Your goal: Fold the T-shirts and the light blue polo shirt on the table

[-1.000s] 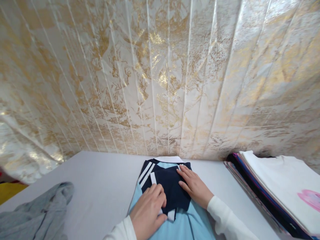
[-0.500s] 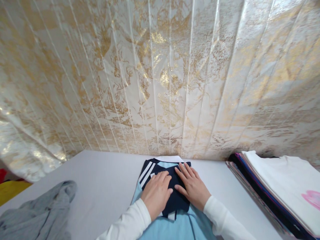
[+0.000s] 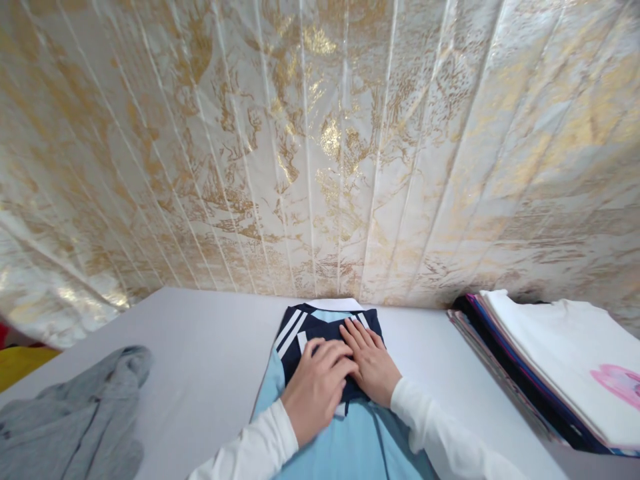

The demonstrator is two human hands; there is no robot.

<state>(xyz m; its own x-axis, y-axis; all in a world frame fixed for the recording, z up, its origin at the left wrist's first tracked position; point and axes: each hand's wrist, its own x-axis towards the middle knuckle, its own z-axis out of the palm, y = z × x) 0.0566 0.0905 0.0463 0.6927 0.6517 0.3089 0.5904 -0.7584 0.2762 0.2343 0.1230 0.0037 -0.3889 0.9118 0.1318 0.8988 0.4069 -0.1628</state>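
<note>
A light blue shirt [image 3: 325, 447] with navy shoulders, white stripes and a white collar lies in front of me, its sides and sleeves turned inward. My right hand [image 3: 369, 360] rests flat on the navy folded part, fingers stretched toward the collar. Beside it, my left hand [image 3: 320, 387] is over the same part with its fingers loosely bent, their tips meeting or overlapping the right hand. Neither hand visibly grips the cloth. Much of the navy fabric is hidden under the hands.
The shirt is on a white table [image 3: 200, 360]. A crumpled grey garment [image 3: 85, 413] lies at the left, a yellow cloth [image 3: 23, 365] beyond it. A stack of folded clothes [image 3: 560, 360], topped by a white shirt, stands at the right. Behind hangs a gold-patterned curtain [image 3: 325, 167].
My left hand has shifted right, closing the gap to my right hand. The right hand has slid slightly left. The whole view has tipped a little downward.
</note>
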